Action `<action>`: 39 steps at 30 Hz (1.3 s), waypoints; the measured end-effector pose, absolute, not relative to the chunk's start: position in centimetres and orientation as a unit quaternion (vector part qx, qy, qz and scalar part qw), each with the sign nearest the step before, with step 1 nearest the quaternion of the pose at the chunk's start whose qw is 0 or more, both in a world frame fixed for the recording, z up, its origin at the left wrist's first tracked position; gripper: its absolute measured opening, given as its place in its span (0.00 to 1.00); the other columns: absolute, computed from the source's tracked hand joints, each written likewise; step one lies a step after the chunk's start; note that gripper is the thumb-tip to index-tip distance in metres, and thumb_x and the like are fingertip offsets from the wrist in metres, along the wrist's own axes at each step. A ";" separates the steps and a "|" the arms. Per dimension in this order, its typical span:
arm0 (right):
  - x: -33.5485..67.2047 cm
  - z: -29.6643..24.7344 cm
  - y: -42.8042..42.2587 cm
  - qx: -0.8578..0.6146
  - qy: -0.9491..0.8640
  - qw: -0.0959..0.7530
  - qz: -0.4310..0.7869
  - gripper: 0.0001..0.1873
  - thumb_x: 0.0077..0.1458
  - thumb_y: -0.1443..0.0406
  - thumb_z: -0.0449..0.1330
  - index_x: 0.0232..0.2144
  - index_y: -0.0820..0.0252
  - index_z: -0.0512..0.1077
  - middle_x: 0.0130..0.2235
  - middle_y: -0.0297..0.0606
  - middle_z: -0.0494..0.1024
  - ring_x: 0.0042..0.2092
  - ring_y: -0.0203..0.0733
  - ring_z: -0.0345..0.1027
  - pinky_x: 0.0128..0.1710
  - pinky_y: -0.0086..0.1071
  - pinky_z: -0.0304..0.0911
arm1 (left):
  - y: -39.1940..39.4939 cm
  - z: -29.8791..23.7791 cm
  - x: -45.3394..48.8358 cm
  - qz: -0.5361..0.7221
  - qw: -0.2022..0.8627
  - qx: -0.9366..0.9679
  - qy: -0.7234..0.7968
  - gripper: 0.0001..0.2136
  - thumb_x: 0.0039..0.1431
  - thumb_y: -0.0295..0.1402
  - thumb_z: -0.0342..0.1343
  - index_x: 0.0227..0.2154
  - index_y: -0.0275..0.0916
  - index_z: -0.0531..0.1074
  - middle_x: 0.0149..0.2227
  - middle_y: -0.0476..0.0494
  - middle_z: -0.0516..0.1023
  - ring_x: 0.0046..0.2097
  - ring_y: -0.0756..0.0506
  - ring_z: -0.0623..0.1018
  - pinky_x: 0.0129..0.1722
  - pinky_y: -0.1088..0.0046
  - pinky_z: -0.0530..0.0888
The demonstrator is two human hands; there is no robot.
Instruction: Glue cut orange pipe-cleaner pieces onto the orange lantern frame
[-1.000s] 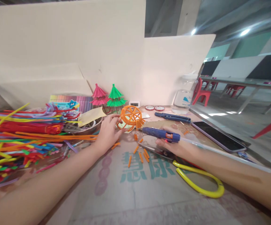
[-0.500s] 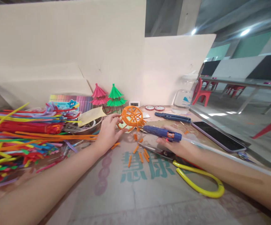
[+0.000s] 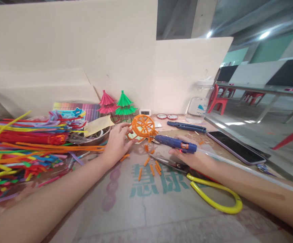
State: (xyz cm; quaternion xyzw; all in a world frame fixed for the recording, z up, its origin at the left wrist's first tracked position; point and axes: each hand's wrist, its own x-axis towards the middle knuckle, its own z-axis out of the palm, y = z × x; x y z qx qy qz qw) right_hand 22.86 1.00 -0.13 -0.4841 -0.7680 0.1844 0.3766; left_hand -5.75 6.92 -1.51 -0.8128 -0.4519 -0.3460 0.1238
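Observation:
Between the fingers and thumb of my left hand (image 3: 118, 141) is an orange wheel made of pipe cleaners (image 3: 144, 125), held upright with its spokes facing me. My right hand (image 3: 184, 148) grips a blue hot glue gun (image 3: 173, 143). Its nozzle points left and meets the wheel's lower right edge, or sits just beside it. A long clear glue stick (image 3: 247, 168) trails from the gun's back over my right forearm. Several short orange pipe cleaner pieces (image 3: 152, 169) lie on the table below the wheel. Scissors with yellow handles (image 3: 234, 206) rest under my right wrist.
Heaped pipe cleaners (image 3: 30, 138) of many colours cover the left side, near a metal bowl (image 3: 98, 139). A pink tree (image 3: 106, 103) and a green tree (image 3: 124, 104) stand behind. To the right are a phone (image 3: 235, 146), blue pliers-like tool (image 3: 187, 127) and clear bottle (image 3: 198, 103).
Almost nothing differs. The wheel is turned very slightly in my left hand, while the glue gun stays at its lower right edge.

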 end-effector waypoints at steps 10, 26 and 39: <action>22.7 -0.1 1.0 -0.499 -0.763 0.374 0.170 0.13 0.51 0.53 0.60 0.26 0.55 0.66 0.26 0.34 0.73 0.30 0.44 0.68 0.32 0.36 0.65 | 6.9 -1.4 -5.8 -0.338 0.134 -0.813 -0.454 0.11 0.57 0.38 0.59 0.40 0.40 0.67 0.54 0.37 0.68 0.56 0.37 0.68 0.55 0.55 0.65; 22.7 -0.2 1.1 -0.499 -0.760 0.379 0.173 0.14 0.50 0.53 0.59 0.25 0.54 0.62 0.25 0.33 0.71 0.28 0.42 0.65 0.30 0.35 0.62 | 6.9 -1.5 -5.7 -0.336 0.141 -0.814 -0.452 0.13 0.57 0.39 0.60 0.41 0.39 0.68 0.54 0.37 0.68 0.56 0.37 0.68 0.55 0.56 0.65; 22.4 0.0 1.0 -0.506 -0.749 0.385 0.186 0.10 0.48 0.57 0.62 0.29 0.55 0.68 0.29 0.35 0.76 0.33 0.46 0.71 0.33 0.36 0.65 | 6.8 -1.4 -5.7 -0.339 0.138 -0.816 -0.448 0.12 0.57 0.39 0.60 0.41 0.40 0.67 0.54 0.38 0.68 0.56 0.38 0.68 0.55 0.55 0.65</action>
